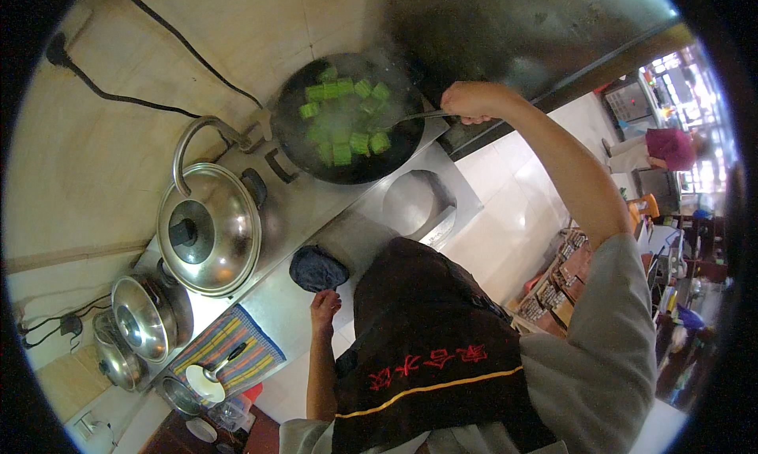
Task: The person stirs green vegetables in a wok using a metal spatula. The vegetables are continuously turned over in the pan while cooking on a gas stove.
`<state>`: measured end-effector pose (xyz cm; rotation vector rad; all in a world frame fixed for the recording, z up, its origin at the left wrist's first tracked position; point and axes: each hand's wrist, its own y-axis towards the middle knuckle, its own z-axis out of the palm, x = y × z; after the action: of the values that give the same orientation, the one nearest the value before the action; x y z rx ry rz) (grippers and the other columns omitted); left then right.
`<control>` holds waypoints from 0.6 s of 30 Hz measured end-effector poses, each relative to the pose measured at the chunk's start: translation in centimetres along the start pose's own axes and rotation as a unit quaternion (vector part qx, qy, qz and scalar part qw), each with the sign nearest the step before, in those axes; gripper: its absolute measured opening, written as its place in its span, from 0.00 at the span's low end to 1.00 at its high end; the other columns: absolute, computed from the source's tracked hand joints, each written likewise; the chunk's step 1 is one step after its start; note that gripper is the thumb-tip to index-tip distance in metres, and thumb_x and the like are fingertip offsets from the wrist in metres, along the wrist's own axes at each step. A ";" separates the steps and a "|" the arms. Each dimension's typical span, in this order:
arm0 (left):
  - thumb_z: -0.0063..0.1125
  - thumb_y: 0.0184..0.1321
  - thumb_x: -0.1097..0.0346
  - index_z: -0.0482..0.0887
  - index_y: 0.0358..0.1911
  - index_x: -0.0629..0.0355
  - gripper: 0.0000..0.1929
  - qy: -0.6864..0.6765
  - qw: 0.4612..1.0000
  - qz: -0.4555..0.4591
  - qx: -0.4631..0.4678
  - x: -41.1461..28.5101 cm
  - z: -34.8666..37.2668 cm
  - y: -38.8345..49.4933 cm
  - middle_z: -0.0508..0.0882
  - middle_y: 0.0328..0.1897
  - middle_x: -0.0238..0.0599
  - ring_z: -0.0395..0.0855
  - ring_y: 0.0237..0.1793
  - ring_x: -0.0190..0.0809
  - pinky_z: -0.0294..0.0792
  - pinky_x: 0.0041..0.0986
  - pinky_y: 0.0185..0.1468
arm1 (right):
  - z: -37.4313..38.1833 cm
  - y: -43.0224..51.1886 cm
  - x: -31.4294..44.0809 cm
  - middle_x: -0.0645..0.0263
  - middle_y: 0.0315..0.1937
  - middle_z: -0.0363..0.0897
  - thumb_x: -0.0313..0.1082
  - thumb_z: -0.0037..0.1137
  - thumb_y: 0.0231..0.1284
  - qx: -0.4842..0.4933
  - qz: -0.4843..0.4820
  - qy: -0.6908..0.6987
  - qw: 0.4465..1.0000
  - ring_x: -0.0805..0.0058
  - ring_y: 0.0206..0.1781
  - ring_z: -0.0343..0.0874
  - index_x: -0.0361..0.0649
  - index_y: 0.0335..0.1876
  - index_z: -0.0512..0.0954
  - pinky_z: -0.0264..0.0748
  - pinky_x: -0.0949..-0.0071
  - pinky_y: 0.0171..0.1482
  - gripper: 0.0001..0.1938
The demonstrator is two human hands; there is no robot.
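A large dark wok (296, 152) stands on the steel stove counter at the upper middle, with steam rising from it. Chunks of green vegetable (341, 152) lie inside. My right hand (474, 101) is closed around the handle of a metal cooking utensil (423, 114), whose head reaches among the chunks and is blurred by steam. Lower down, my left hand (327, 306) touches the near edge of a dark, rounded cloth item (318, 268), perhaps a mitt or cap; its fingers are curled and the grip on it is not clear.
Left of the wok stand a large lidded steel pot (237, 241) and further lidded pots (142, 321). A curved metal tap (180, 152) arches over the large lid. A white-headed ladle (206, 383) lies on a striped cloth (260, 347). A person (669, 149) stands far right.
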<state>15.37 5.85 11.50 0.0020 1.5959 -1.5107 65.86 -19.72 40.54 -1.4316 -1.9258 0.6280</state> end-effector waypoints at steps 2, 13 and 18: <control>0.63 0.62 0.61 0.81 0.46 0.59 0.13 -0.001 1.000 0.007 0.000 -0.1 -0.1 -0.1 0.85 0.38 0.36 0.82 0.35 0.34 0.74 0.26 0.42 | -0.1 1.0 2.0 0.58 0.10 0.69 0.31 0.45 0.50 0.009 0.002 -0.052 0.999 0.68 0.11 0.66 0.38 0.13 0.73 0.57 0.64 0.14 0.13; 0.62 0.62 0.59 0.80 0.48 0.61 0.16 -0.010 1.000 0.009 -0.015 -0.4 -0.3 -1.3 0.84 0.40 0.38 0.82 0.37 0.35 0.75 0.27 0.45 | -2.2 8.5 12.9 0.54 0.27 0.79 0.28 0.46 0.54 0.042 -0.035 -0.292 0.955 0.64 0.25 0.77 0.34 0.29 0.79 0.73 0.61 0.25 0.09; 0.61 0.63 0.59 0.79 0.48 0.62 0.16 -0.010 0.999 0.003 -0.033 -0.3 -0.6 -1.7 0.84 0.39 0.38 0.81 0.36 0.34 0.75 0.27 0.44 | -3.0 12.0 15.2 0.54 0.22 0.76 0.27 0.46 0.52 0.084 0.015 -0.361 0.929 0.64 0.23 0.75 0.33 0.25 0.79 0.70 0.59 0.27 0.09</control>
<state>14.21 6.09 12.94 -0.0450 1.6271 -1.4493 72.89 -1.68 37.36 -1.2094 -2.3072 1.4548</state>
